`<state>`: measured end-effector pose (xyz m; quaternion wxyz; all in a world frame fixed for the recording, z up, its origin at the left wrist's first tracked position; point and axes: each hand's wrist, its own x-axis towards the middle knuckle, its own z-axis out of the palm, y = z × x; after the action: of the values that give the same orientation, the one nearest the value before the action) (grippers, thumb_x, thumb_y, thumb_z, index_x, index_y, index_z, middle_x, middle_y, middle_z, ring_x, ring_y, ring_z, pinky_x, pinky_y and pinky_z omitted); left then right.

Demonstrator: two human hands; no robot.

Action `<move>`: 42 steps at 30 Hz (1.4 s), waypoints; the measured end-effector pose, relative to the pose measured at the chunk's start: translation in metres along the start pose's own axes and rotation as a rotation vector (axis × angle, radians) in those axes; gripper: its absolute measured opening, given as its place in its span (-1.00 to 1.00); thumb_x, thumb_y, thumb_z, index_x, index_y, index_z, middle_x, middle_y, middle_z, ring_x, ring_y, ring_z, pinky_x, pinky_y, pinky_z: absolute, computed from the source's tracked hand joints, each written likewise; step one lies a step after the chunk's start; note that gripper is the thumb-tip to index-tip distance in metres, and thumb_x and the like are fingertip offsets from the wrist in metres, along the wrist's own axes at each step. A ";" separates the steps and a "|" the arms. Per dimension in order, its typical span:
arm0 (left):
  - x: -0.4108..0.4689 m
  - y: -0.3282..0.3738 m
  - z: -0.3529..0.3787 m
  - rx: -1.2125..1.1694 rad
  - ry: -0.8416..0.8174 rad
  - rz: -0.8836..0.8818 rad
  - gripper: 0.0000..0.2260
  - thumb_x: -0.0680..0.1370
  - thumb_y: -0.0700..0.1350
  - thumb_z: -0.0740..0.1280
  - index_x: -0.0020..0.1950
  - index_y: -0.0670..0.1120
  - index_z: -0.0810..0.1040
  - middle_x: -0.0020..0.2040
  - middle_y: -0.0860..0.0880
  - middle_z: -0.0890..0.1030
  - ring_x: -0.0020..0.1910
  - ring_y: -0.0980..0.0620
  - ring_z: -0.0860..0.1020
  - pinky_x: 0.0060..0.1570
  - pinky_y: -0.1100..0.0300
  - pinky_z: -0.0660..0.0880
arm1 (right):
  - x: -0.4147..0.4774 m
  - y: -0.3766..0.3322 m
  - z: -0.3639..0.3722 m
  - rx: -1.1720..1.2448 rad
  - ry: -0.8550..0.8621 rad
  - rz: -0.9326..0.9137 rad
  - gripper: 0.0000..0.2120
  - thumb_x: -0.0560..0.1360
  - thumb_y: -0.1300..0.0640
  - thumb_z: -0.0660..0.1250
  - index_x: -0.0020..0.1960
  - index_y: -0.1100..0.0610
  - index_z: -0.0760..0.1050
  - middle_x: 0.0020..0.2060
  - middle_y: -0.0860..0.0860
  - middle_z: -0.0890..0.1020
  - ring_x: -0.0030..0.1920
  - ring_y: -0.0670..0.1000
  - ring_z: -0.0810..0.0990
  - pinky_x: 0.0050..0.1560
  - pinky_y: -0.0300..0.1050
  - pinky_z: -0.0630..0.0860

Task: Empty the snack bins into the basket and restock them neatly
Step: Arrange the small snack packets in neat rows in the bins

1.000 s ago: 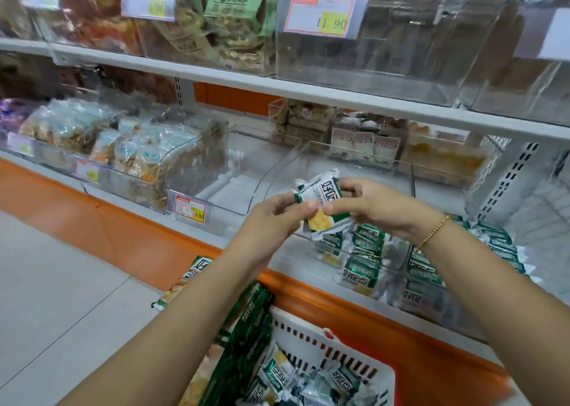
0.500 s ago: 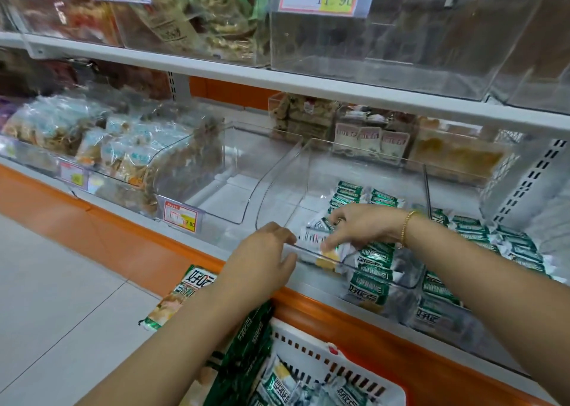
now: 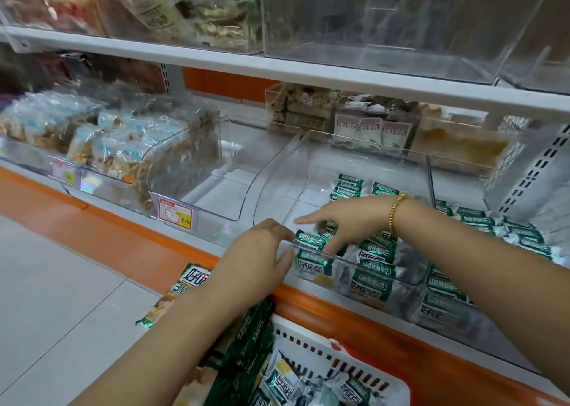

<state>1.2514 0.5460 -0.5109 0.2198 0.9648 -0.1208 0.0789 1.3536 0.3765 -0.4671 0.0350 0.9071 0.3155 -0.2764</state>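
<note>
A clear snack bin (image 3: 273,174) on the lower shelf holds rows of green-and-white snack packets (image 3: 374,250) along its right and front parts. My right hand (image 3: 351,220) is inside the bin, palm down, its fingertips pressing on the front packets and its index finger pointing left. At the bin's front rim my left hand (image 3: 259,251) rests with relaxed fingers touching the edge. Below, the white basket (image 3: 308,341) holds more of the same packets.
Left of this bin is an empty clear bin (image 3: 234,165) with a price tag (image 3: 175,214). The bin to the right (image 3: 493,230) holds the same green packets. Large snack bags (image 3: 191,282) stick out of the basket under my left arm. Upper-shelf bins overhang.
A second ago both hands held one packet in the air. My right hand set it in the bin's front row and now presses there; my left hand dropped to the rim.
</note>
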 end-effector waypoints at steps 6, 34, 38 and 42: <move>0.000 -0.001 0.000 0.001 -0.014 0.002 -0.71 0.60 -0.03 0.22 0.32 0.03 0.48 0.28 0.07 0.47 0.15 0.10 0.49 0.01 0.36 0.30 | 0.021 -0.004 0.002 0.001 -0.093 0.022 -0.35 0.39 -0.04 0.50 0.41 -0.22 0.33 -0.08 0.07 0.53 -0.31 0.07 0.50 -0.23 -0.05 0.56; 0.016 0.006 0.011 0.102 -0.043 0.098 -0.70 0.64 0.04 0.12 0.31 0.09 0.49 0.26 0.13 0.52 0.17 0.13 0.51 0.12 0.21 0.44 | 0.013 -0.001 -0.007 -0.243 -0.049 0.019 -0.55 0.43 0.14 0.48 0.29 0.01 0.51 -0.35 -0.15 0.45 -0.26 -0.07 0.59 -0.09 -0.12 0.57; 0.016 0.007 0.014 0.108 -0.044 0.135 -0.70 0.63 0.03 0.14 0.33 0.10 0.47 0.27 0.14 0.51 0.17 0.14 0.51 0.11 0.24 0.43 | 0.007 -0.001 0.002 -0.278 -0.058 0.028 -0.50 0.43 0.23 0.46 0.33 -0.02 0.47 -0.14 -0.04 0.55 -0.03 0.06 0.60 -0.03 -0.10 0.55; 0.009 0.007 0.012 0.065 -0.022 0.130 -0.68 0.61 -0.02 0.19 0.36 0.03 0.45 0.31 0.08 0.49 0.19 0.07 0.51 0.14 0.22 0.42 | -0.006 -0.008 0.010 -0.312 -0.017 0.040 -0.41 0.50 0.37 0.29 0.45 -0.02 0.33 0.10 0.00 0.54 -0.24 -0.07 0.46 -0.33 -0.24 0.39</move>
<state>1.2594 0.5333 -0.5168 0.1814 0.9624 -0.1829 0.0864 1.3406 0.3775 -0.4714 0.1834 0.8944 0.3362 -0.2310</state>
